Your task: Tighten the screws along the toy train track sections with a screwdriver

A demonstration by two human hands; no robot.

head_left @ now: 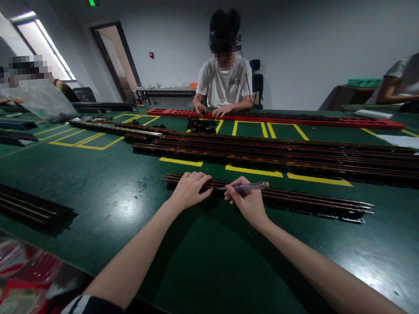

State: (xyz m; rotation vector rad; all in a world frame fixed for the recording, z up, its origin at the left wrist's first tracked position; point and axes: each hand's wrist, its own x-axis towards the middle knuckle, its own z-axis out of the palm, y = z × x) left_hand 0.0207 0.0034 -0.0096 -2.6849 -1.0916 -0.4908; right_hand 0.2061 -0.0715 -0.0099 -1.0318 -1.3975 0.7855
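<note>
My left hand (190, 190) lies over the left part of a long, dark strip with thin metal rods (307, 200). Its fingers rest across the strip and the thumb presses at the near side. Between the fingers and thumb of my right hand (248, 202) is a screwdriver (250, 186) with a translucent purplish handle. Held nearly level, it points left, its thin shaft at the strip close to my left thumb. Exactly where the tip touches cannot be made out. The strip lies flat on the green table (218, 272).
Beyond the strip lies a wide bundle of similar dark strips (267, 150); another dark strip group (20, 203) is at left. Across the table, a person (223, 85) works by a long red rail (300, 117). Red plastic packages (20, 288) sit below the left table edge.
</note>
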